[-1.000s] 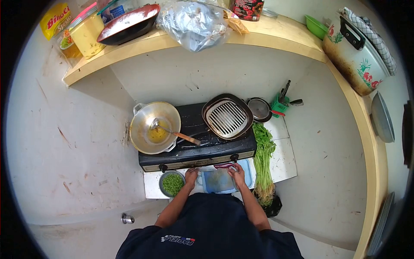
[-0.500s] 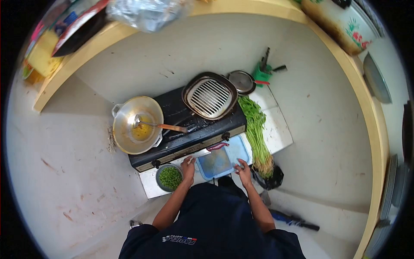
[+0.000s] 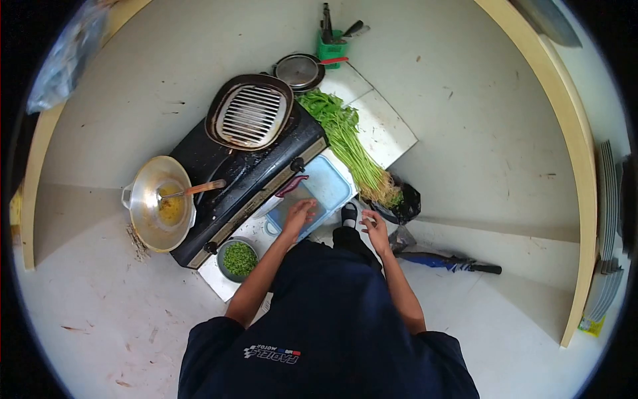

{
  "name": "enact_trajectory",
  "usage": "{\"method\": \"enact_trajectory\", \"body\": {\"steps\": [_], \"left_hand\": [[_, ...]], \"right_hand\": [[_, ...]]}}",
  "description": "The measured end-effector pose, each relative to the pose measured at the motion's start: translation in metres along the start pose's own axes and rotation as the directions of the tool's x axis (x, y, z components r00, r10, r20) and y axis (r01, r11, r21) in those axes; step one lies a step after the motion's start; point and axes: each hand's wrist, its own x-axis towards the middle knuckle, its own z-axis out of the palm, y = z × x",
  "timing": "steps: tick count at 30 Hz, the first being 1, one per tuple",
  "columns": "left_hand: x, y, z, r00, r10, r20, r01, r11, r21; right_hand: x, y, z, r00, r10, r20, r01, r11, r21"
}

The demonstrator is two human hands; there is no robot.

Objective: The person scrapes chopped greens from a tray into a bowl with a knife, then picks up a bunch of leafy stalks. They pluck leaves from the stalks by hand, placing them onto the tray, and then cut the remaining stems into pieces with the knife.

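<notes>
Knife [image 3: 268, 205]: likely light, stiff, sharp-edged; best held by maroon handle [image 3: 291, 187] | at left edge of blue cutting board [image 3: 327, 179] | left hand [image 3: 299, 217]: over board, loosely open, contact unclear | right hand [image 3: 376, 231]: off board's right side, fingers parted, nothing visibly held

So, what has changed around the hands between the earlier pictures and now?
The right hand has let go of the purple-handled knife, lying beside the black stove, and drawn back off the light-blue plastic tray. The left hand has moved right, over the tray. The view has turned; the grey bowl of chopped greens and pale metal wok stayed put.
</notes>
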Motion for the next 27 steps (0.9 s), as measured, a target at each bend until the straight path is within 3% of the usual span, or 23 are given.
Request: {"method": "enact_trajectory", "body": {"steps": [5,11,14,17,20,24,27], "left_hand": [[0.026,0.026,0.036,0.995,0.041,0.095,-0.059,0.978,0.2],[0.073,0.039,0.076,0.979,-0.009,0.205,-0.047,0.962,0.267],[0.093,0.043,0.099,0.977,-0.028,0.214,-0.04,0.951,0.308],[0.116,0.038,0.122,0.982,-0.038,0.183,-0.017,0.958,0.286],[0.127,0.037,0.142,0.991,-0.018,0.135,0.001,0.991,0.131],[0.142,0.024,0.155,0.995,0.013,0.095,-0.018,0.999,0.051],[0.147,0.022,0.162,0.995,-0.003,0.096,-0.004,0.997,0.071]], "right_hand": [[0.024,0.007,-0.036,0.995,-0.056,-0.081,0.058,0.998,0.021],[0.077,-0.026,-0.078,0.959,-0.261,-0.109,0.218,0.927,-0.306],[0.104,-0.038,-0.078,0.896,-0.414,-0.161,0.317,0.85,-0.421],[0.127,-0.046,-0.071,0.895,-0.428,-0.13,0.328,0.826,-0.459],[0.145,-0.045,-0.062,0.897,-0.436,-0.071,0.343,0.789,-0.509],[0.157,-0.03,-0.05,0.843,-0.534,-0.069,0.381,0.682,-0.624],[0.158,-0.028,-0.048,0.857,-0.514,-0.033,0.393,0.694,-0.603]]}}
